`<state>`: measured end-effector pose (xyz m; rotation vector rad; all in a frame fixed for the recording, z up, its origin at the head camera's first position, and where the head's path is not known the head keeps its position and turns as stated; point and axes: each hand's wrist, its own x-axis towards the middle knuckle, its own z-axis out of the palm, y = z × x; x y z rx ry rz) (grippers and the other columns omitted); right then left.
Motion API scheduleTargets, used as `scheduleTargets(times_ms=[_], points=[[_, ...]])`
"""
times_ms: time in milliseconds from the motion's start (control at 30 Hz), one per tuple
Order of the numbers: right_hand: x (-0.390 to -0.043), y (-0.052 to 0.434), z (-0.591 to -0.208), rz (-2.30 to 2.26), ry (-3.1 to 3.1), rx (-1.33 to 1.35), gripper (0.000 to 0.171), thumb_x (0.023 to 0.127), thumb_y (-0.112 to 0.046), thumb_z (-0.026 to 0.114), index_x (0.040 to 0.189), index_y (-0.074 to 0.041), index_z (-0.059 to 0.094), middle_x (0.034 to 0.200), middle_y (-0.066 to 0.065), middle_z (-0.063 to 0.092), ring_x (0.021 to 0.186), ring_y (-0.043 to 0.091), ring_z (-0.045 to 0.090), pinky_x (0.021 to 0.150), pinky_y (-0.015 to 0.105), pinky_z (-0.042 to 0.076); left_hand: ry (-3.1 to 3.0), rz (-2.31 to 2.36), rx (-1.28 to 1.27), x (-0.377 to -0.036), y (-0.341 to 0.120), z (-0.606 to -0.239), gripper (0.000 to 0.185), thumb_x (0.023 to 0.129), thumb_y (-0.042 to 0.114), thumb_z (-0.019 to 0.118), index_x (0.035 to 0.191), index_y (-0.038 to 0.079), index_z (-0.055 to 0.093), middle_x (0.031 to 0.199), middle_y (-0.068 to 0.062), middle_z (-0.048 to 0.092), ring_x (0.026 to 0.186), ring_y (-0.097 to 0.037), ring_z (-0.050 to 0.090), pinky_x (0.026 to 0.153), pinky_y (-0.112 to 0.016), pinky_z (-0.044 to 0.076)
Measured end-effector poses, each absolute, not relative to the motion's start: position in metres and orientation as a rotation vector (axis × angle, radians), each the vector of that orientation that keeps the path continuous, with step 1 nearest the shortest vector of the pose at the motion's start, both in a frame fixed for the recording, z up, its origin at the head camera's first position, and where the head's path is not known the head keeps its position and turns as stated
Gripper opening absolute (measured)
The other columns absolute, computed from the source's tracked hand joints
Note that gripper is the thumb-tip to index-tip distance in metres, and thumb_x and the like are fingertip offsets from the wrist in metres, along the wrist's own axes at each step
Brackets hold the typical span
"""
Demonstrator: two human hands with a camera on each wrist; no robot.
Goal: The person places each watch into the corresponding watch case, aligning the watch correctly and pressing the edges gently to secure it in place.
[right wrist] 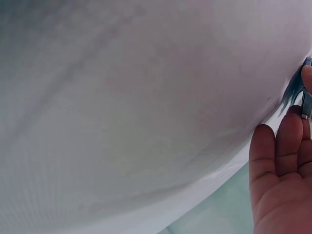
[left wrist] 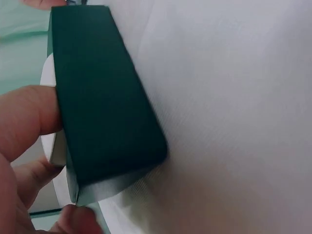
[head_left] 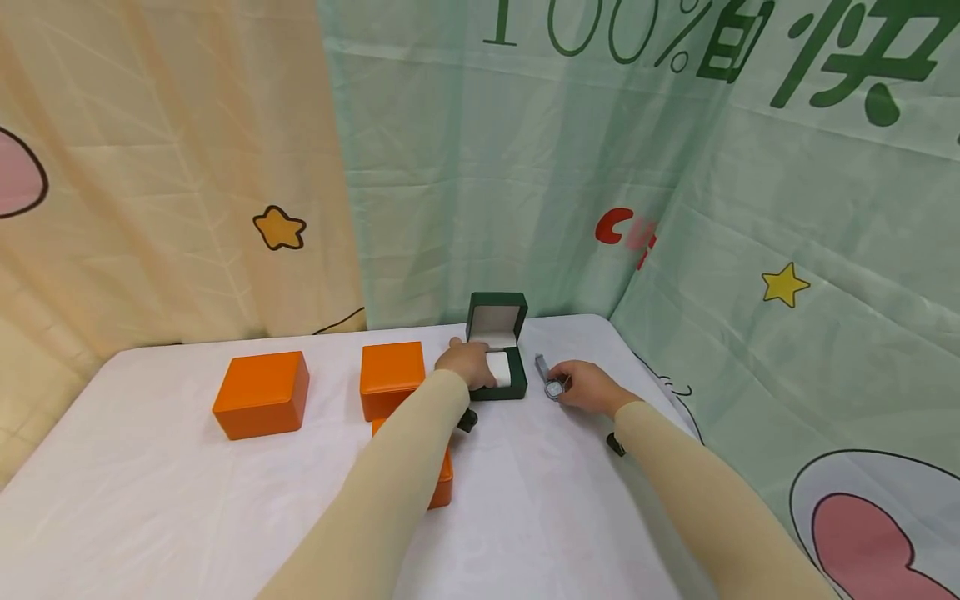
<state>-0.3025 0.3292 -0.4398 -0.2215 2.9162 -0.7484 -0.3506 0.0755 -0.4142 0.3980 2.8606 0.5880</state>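
An open green watch box [head_left: 517, 375] stands near the table's back edge, lid [head_left: 498, 313] raised, a white cushion [head_left: 498, 367] inside. My left hand [head_left: 467, 365] grips its left side. In the left wrist view, fingers [left wrist: 29, 114] touch the cushion and box edge, while another fingertip lies at the corner of the green box wall [left wrist: 102, 97]. To the right of the box, my right hand [head_left: 588, 386] pinches a wristwatch [head_left: 553, 389] by its dial end; its strap points away from me. Only part of the watch [right wrist: 306, 105] shows beside my fingers [right wrist: 290, 139] in the right wrist view.
An orange box [head_left: 262, 392] stands at the left on the white-covered table [head_left: 135, 500]. Another orange box [head_left: 392, 375] is left of the green one. A third orange box [head_left: 441, 487] is partly hidden under my left forearm. Printed curtains [head_left: 480, 167] hang behind and to the right.
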Motion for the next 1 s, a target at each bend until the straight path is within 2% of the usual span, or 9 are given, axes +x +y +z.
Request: scheduleTargets(times_ms=[200, 333, 567, 733, 833, 1000], points=[[-0.303, 0.326, -0.439, -0.735, 2.909, -0.219, 0.036, 0.090, 0.001, 0.073, 0.126, -0.002, 0.068, 0.110, 0.010, 0.069, 0.099, 0.023, 0.061, 0.092, 0.039, 0.054, 2.949, 0.544, 0.474, -0.347, 0.078, -0.411, 0.063, 0.083, 0.031, 0.086, 0.142, 0.017, 0.065, 0.123, -0.017, 0.059, 0.105, -0.029, 0.055, 0.075, -0.041, 0.058], [-0.302, 0.324, -0.438, -0.716, 2.910, -0.228, 0.037, 0.089, 0.002, 0.073, 0.126, -0.002, 0.067, 0.108, 0.011, 0.068, 0.098, 0.024, 0.059, 0.090, 0.039, 0.053, 2.981, 0.501, 0.529, -0.341, 0.078, -0.407, 0.058, 0.084, 0.030, 0.087, 0.136, 0.014, 0.068, 0.121, -0.016, 0.060, 0.101, -0.029, 0.058, 0.078, -0.042, 0.059], [-0.297, 0.322, -0.435, -0.700, 2.913, -0.226, 0.037, 0.089, 0.002, 0.074, 0.125, -0.003, 0.067, 0.102, 0.009, 0.066, 0.094, 0.023, 0.059, 0.085, 0.037, 0.053, 3.024, 0.414, 0.601, -0.337, 0.078, -0.407, 0.059, 0.084, 0.032, 0.088, 0.135, 0.011, 0.068, 0.119, -0.012, 0.063, 0.098, -0.027, 0.064, 0.087, -0.045, 0.060], [-0.295, 0.320, -0.432, -0.708, 2.909, -0.218, 0.037, 0.089, 0.003, 0.073, 0.125, -0.004, 0.068, 0.103, 0.010, 0.067, 0.093, 0.023, 0.059, 0.082, 0.035, 0.053, 3.047, 0.349, 0.632, -0.338, 0.080, -0.410, 0.057, 0.086, 0.033, 0.087, 0.135, 0.010, 0.067, 0.126, -0.011, 0.067, 0.102, -0.028, 0.068, 0.092, -0.047, 0.061], [-0.295, 0.320, -0.432, -0.717, 2.906, -0.210, 0.037, 0.089, 0.002, 0.074, 0.125, -0.004, 0.068, 0.103, 0.010, 0.067, 0.093, 0.023, 0.059, 0.081, 0.035, 0.053, 3.056, 0.346, 0.641, -0.337, 0.081, -0.409, 0.054, 0.087, 0.032, 0.086, 0.132, 0.009, 0.067, 0.127, -0.010, 0.070, 0.103, -0.028, 0.070, 0.092, -0.047, 0.061], [-0.294, 0.320, -0.432, -0.723, 2.894, -0.202, 0.038, 0.089, 0.000, 0.075, 0.126, -0.004, 0.068, 0.103, 0.010, 0.066, 0.093, 0.023, 0.058, 0.080, 0.034, 0.053, 3.057, 0.394, 0.650, -0.333, 0.080, -0.404, 0.046, 0.085, 0.029, 0.088, 0.122, 0.009, 0.068, 0.119, -0.007, 0.075, 0.096, -0.025, 0.071, 0.089, -0.045, 0.062]])
